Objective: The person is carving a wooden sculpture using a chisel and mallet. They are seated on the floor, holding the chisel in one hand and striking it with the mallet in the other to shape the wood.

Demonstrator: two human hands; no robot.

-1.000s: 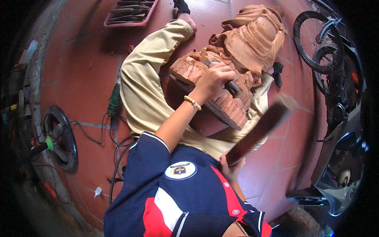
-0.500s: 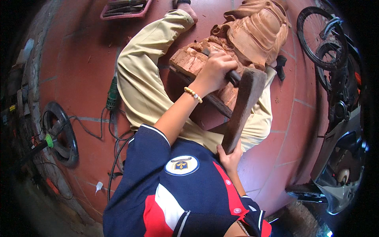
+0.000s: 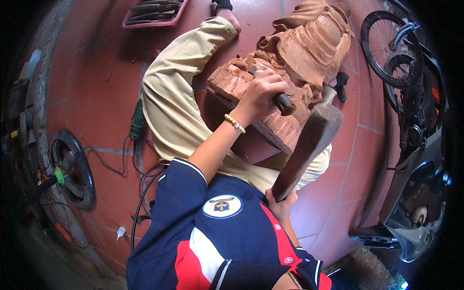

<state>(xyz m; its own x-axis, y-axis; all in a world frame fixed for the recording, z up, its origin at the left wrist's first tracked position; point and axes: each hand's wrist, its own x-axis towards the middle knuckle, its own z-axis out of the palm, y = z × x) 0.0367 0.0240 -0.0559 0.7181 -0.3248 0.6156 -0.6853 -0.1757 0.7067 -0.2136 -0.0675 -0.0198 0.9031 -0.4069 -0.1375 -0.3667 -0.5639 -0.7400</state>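
A reddish wooden carving (image 3: 309,46) lies on the tiled floor between my legs in beige trousers (image 3: 169,96). My left hand (image 3: 261,92), with a bead bracelet at the wrist, is closed around a dark-handled chisel (image 3: 283,103) whose tip is set against the carving's rough lower block. My right hand (image 3: 281,200) grips the handle of a long wooden mallet (image 3: 309,142). The mallet's head hangs just right of and below the chisel's butt, a little apart from it.
A pink tray of chisels (image 3: 154,12) lies at the top left. A green power tool (image 3: 137,120) with black cables rests beside my left leg. A round black wheel (image 3: 72,166) is at the left; a bicycle (image 3: 391,48) and a motorbike (image 3: 415,193) stand at the right.
The mallet swung from a raised position at the right onto the chisel's butt, then drew back slightly to the right. My left hand kept the chisel against the carving.
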